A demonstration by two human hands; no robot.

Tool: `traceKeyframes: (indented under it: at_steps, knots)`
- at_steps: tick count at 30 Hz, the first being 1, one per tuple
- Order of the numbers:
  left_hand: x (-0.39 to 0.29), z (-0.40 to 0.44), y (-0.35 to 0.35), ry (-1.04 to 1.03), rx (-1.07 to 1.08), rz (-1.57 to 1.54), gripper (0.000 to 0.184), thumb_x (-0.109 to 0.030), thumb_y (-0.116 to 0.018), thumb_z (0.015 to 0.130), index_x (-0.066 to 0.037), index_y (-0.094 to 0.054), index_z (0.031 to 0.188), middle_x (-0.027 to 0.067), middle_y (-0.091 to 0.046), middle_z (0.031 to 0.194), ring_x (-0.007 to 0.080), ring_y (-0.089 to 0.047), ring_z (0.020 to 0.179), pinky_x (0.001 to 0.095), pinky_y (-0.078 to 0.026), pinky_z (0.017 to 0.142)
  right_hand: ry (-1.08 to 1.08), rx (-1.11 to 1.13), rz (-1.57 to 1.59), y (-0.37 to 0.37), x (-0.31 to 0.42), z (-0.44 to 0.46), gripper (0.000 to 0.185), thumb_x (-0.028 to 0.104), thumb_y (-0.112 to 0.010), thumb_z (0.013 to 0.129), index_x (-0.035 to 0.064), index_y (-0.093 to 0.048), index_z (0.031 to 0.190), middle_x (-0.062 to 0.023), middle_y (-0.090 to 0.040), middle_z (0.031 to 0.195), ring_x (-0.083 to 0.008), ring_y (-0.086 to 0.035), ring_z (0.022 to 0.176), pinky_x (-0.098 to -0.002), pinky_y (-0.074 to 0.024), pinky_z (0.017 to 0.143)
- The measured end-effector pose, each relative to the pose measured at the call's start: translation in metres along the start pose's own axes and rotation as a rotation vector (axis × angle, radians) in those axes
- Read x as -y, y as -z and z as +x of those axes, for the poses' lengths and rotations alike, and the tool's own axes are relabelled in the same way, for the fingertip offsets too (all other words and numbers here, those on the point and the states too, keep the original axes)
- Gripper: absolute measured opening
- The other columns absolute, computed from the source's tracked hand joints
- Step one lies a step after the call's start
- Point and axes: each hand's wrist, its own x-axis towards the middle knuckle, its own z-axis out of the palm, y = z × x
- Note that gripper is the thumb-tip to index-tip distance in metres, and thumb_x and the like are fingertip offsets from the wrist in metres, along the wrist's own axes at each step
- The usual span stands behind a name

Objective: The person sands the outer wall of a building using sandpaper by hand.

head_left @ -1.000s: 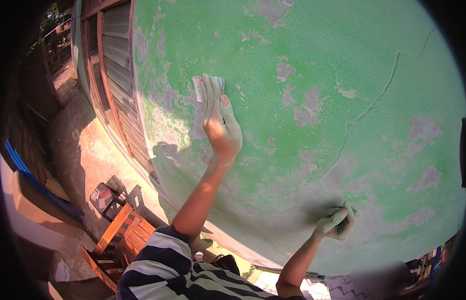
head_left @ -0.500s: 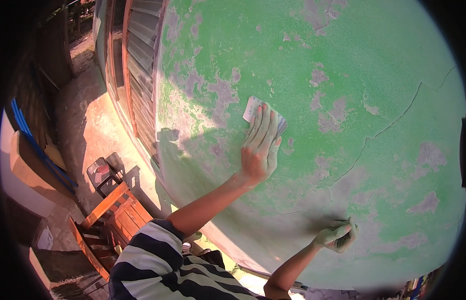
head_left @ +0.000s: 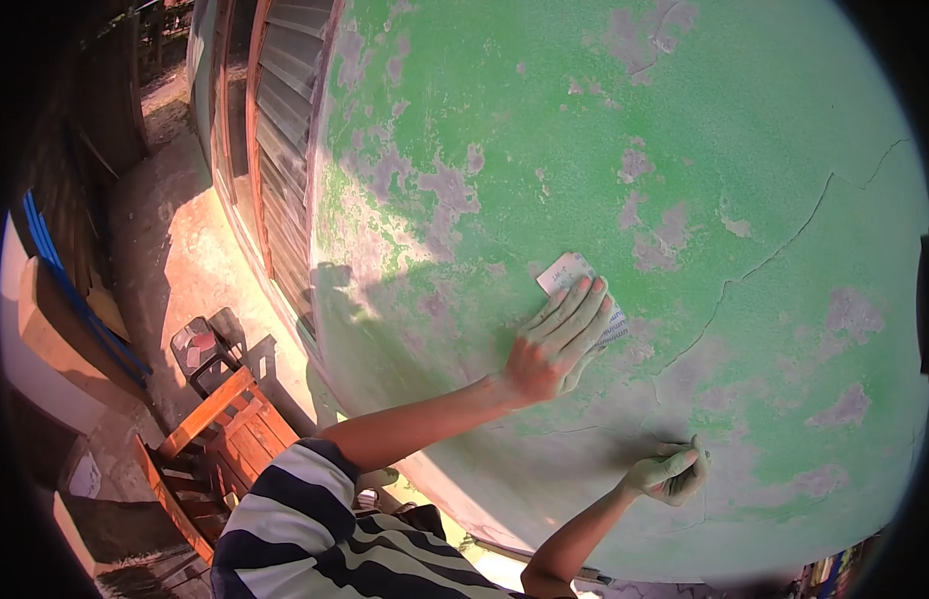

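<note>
My left hand (head_left: 559, 344) is pressed flat, fingers together, over a folded piece of sandpaper (head_left: 566, 270) against the green wall (head_left: 784, 80). Pale backing with blue print shows past the fingertips and along one side; the gritty face is hidden. Whitish-green dust coats both hands. Lower and to the right, my right hand (head_left: 672, 472) is curled into a loose fist close to the wall, and I see nothing in it. Whether it touches the wall I cannot tell. Grey patches of lost paint and a long crack (head_left: 774, 258) mark the wall.
A wooden chair (head_left: 240, 444) stands at the lower left, with a small dark stool-like object (head_left: 200, 349) beyond it. A louvred window (head_left: 280, 130) adjoins the wall's left edge. Blue pipes (head_left: 70, 290) lean at the far left.
My left hand has slid down and to the right along the wall with the sandpaper, tilting further right. My right hand has stayed in nearly the same place.
</note>
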Motion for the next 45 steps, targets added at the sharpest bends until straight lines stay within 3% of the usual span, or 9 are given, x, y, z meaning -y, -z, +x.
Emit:
traceKeyframes:
  at_steps: [5,7,11,18,24,31,33,37,45]
  knots:
    - [-0.014,-0.022,-0.014,-0.358,0.175,-0.002,0.049,-0.016,-0.051,0.094,0.0,-0.056,0.141,0.0155,-0.051,0.151,0.0288,-0.046,0.142,0.0439,-0.037,0.117,-0.02,-0.011,-0.003,-0.004,0.004,-0.001,0.021,0.01,-0.056,0.103,-0.0078,-0.064,0.095,-0.0046,-0.05,0.055,-0.0108,-0.04,0.048,-0.0267,-0.0324,0.049]
    - [-0.006,0.03,-0.004,-0.35,0.1,0.033,0.05,-0.024,-0.055,0.092,0.001,-0.06,0.136,0.0183,-0.055,0.146,0.0318,-0.05,0.139,0.0451,-0.039,0.115,-0.108,-0.01,-0.03,-0.002,0.005,-0.005,0.019,0.01,-0.052,0.102,-0.0032,-0.063,0.094,-0.0024,-0.049,0.047,-0.0166,-0.039,0.059,-0.0333,-0.042,0.066]
    - [-0.007,0.076,0.006,-0.094,-0.077,0.018,0.048,-0.02,-0.054,0.092,-0.002,-0.06,0.137,0.0156,-0.054,0.148,0.0288,-0.049,0.14,0.0432,-0.039,0.115,-0.079,0.002,-0.066,-0.001,0.006,-0.003,0.019,0.01,-0.052,0.102,-0.003,-0.063,0.094,-0.0025,-0.048,0.047,-0.0167,-0.04,0.059,-0.0333,-0.0421,0.065]
    - [-0.048,0.005,-0.031,-0.414,0.159,-0.158,0.057,-0.015,-0.051,0.092,0.0,-0.049,0.146,0.0122,-0.046,0.155,0.0249,-0.047,0.142,0.0385,-0.037,0.118,-0.065,0.004,-0.039,-0.004,0.007,-0.003,0.021,0.013,-0.053,0.102,-0.0028,-0.063,0.093,-0.002,-0.048,0.047,-0.0162,-0.04,0.058,-0.0327,-0.0381,0.062]
    - [-0.04,0.13,-0.008,-0.239,-0.055,-0.058,0.06,-0.016,-0.056,0.09,0.004,-0.046,0.147,0.0196,-0.042,0.156,0.0331,-0.043,0.144,0.0444,-0.035,0.117,0.004,0.028,0.001,-0.003,0.006,0.002,0.021,0.012,-0.055,0.102,-0.0044,-0.065,0.093,-0.003,-0.047,0.049,-0.0139,-0.039,0.059,-0.0296,-0.0337,0.058]
    - [-0.056,0.021,-0.026,-0.399,0.163,-0.076,0.042,-0.014,-0.053,0.093,-0.002,-0.066,0.13,0.0134,-0.063,0.138,0.0301,-0.056,0.133,0.0438,-0.041,0.112,-0.17,0.012,0.072,-0.015,0.022,0.015,0.021,0.015,-0.054,0.102,-0.0014,-0.065,0.095,-0.002,-0.045,0.046,-0.0115,-0.037,0.054,-0.0301,-0.036,0.062]
    - [-0.044,0.05,-0.024,-0.455,0.134,-0.01,0.048,-0.015,-0.049,0.095,0.0,-0.057,0.14,0.013,-0.051,0.151,0.0292,-0.046,0.142,0.0438,-0.035,0.117,-0.14,0.033,0.066,-0.02,0.027,0.03,0.022,0.017,-0.052,0.103,-0.0009,-0.064,0.097,-0.002,-0.046,0.046,-0.0109,-0.038,0.052,-0.0309,-0.0373,0.063]
    - [-0.022,0.143,-0.004,-0.137,-0.197,0.059,0.05,-0.019,-0.05,0.097,0.003,-0.053,0.142,0.0189,-0.048,0.152,0.0342,-0.046,0.141,0.046,-0.036,0.115,-0.137,0.052,0.277,-0.028,0.029,0.042,0.021,0.016,-0.05,0.104,-0.0008,-0.062,0.099,-0.0027,-0.047,0.046,-0.0109,-0.039,0.052,-0.0309,-0.0365,0.063]
    - [-0.046,0.031,-0.019,-0.367,0.142,0.035,0.043,-0.02,-0.049,0.094,0.003,-0.066,0.127,0.0246,-0.061,0.135,0.0416,-0.054,0.133,0.0496,-0.039,0.112,-0.1,0.015,0.333,-0.026,0.023,0.035,0.021,0.016,-0.049,0.104,-0.0012,-0.061,0.101,-0.0036,-0.047,0.046,-0.0114,-0.038,0.049,-0.0297,-0.0332,0.058]
